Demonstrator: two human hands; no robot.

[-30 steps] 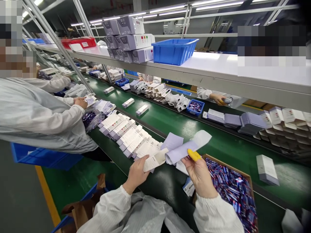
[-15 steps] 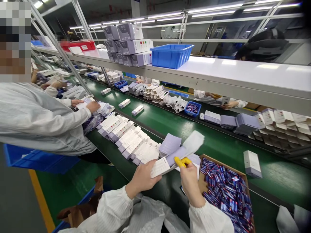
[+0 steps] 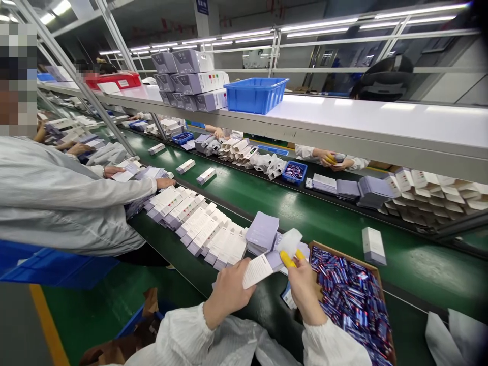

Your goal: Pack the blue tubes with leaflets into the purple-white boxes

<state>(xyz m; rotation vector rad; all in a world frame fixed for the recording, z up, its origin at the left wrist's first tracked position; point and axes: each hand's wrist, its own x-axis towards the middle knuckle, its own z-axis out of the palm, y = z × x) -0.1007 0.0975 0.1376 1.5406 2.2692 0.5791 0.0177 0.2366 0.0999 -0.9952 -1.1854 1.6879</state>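
Note:
My left hand (image 3: 229,291) is closed around a small white carton (image 3: 257,271) with printed text, tilted with one end up to the right. Yellow finger covers sit on the fingertips of my right hand (image 3: 301,279), which pinches a translucent white pouch (image 3: 291,241) at the carton's upper end. A strip of lavender paper (image 3: 275,259) shows between pouch and carton; how far it goes inside is hidden. Just behind lies a stack of lavender booklets (image 3: 262,230). Right of my right hand stands an open cardboard box of blue batteries (image 3: 353,300).
A row of flat white cartons (image 3: 206,229) lies to the left, near a co-worker's hand (image 3: 165,183). Several closed cartons, one of them a white carton (image 3: 373,246), rest on the green conveyor belt (image 3: 305,208). A raised shelf (image 3: 343,119) carries a blue bin (image 3: 257,95).
The pouch stuck out far beyond the carton before; less of it shows now, and my right hand is nearer the carton's end. The co-worker's hand has reached towards the carton row. The view has shifted slightly.

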